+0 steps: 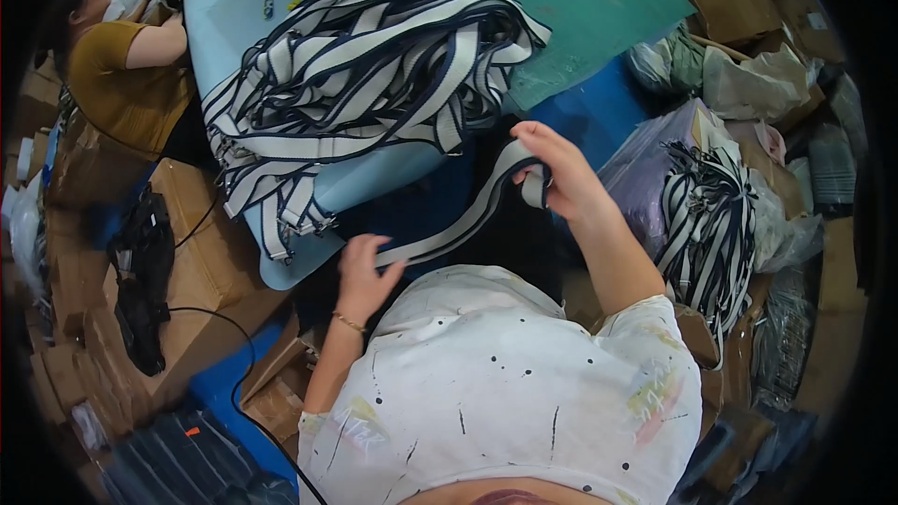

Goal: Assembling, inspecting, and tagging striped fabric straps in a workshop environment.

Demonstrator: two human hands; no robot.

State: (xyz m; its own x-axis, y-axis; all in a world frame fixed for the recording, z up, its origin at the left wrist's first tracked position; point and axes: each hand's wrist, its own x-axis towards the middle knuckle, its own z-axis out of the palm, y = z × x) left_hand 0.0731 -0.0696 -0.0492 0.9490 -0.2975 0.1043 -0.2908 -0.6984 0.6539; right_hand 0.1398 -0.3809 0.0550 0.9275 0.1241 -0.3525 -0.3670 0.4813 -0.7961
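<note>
strap (444, 242) | white, navy edges | curved, mid-air | right end looped over

Matt woven cloth strap (470, 218)

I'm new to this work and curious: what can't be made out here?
Head view:
Whether the left hand grips the strap: the hand hides it.
Blue surface under the strap pile: covered by it.
Small item on that surface: too tiny.
Green sheet: cut off by top edge.

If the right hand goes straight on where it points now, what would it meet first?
Beyond its held strap, the right hand would probably meet the heaped white-and-navy straps; depth between them is unclear.
</note>
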